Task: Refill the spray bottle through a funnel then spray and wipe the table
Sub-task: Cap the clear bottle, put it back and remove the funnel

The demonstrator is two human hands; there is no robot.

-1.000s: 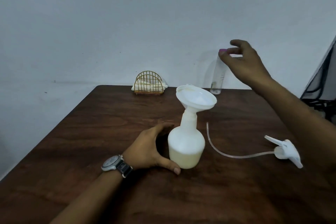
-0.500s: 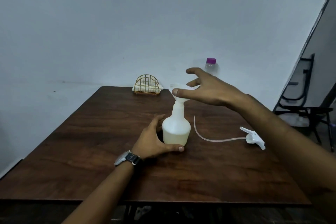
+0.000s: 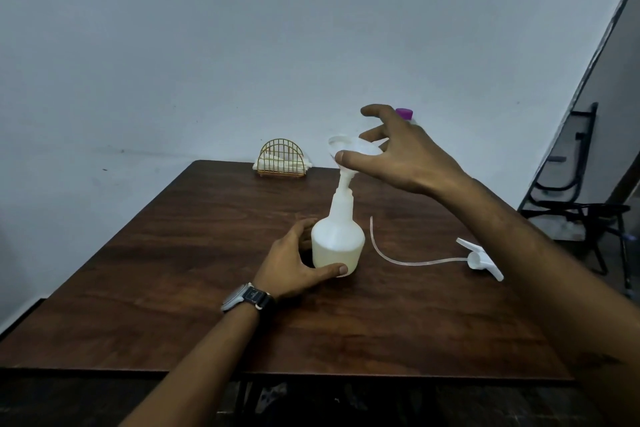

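Note:
A white spray bottle point(image 3: 337, 243) stands upright near the middle of the brown table point(image 3: 166, 253), with pale liquid in its lower part. My left hand point(image 3: 291, 263) is wrapped around its base. A white funnel point(image 3: 337, 144) sits in the bottle's neck. My right hand point(image 3: 405, 156) reaches over the funnel from the right; the thumb lies on the front of the cone and a finger curls over the rim, the other fingers spread. The white trigger head point(image 3: 479, 258) with its long clear tube point(image 3: 398, 258) lies on the table to the right.
A clear bottle with a purple cap point(image 3: 404, 112) stands at the table's far edge, mostly hidden behind my right hand. A gold wire holder with white napkins point(image 3: 282, 158) sits at the back edge by the wall. A black chair point(image 3: 581, 198) stands to the right.
My right hand left the purple-capped bottle at the back and came down to the funnel. My view pulled back from the table. The left hand stayed on the spray bottle.

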